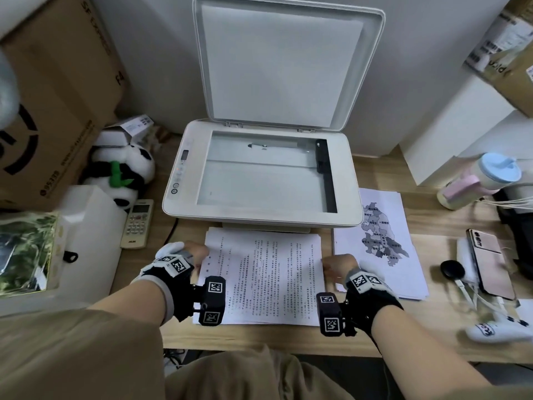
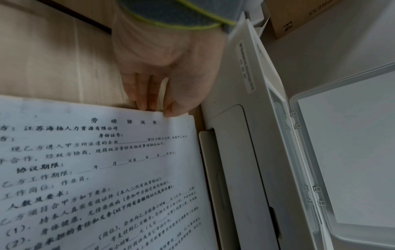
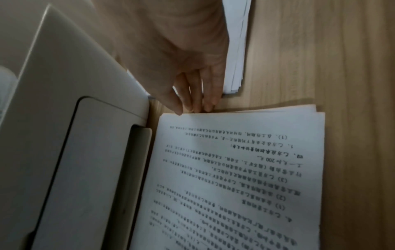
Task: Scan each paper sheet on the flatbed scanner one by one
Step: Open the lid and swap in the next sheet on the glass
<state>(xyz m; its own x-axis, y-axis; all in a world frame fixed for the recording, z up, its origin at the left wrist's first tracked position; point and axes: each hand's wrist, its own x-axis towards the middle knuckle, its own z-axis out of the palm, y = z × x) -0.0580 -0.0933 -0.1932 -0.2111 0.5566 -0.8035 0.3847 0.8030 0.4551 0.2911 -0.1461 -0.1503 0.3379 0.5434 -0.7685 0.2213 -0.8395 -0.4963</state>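
Note:
The flatbed scanner (image 1: 343, 180) stands at the back of the desk with its lid (image 1: 282, 64) raised and its glass (image 1: 265, 174) bare. In front of it lies a stack of printed text sheets (image 1: 268, 272). My left hand (image 1: 202, 252) is at the stack's left edge. In the left wrist view my left hand (image 2: 158, 108) pinches the lifted edge of the top sheet (image 2: 96, 169) between thumb and fingers. My right hand (image 1: 331, 264) is at the right edge. There my right hand (image 3: 192, 108) touches the stack (image 3: 235, 169) with fairly straight fingertips.
A second paper stack topped by a map sheet (image 1: 380, 241) lies right of the text stack. A remote (image 1: 138, 223), panda plush (image 1: 124, 174) and cardboard box (image 1: 57, 96) crowd the left. A phone (image 1: 487, 261) and a bottle (image 1: 484, 177) sit on the right.

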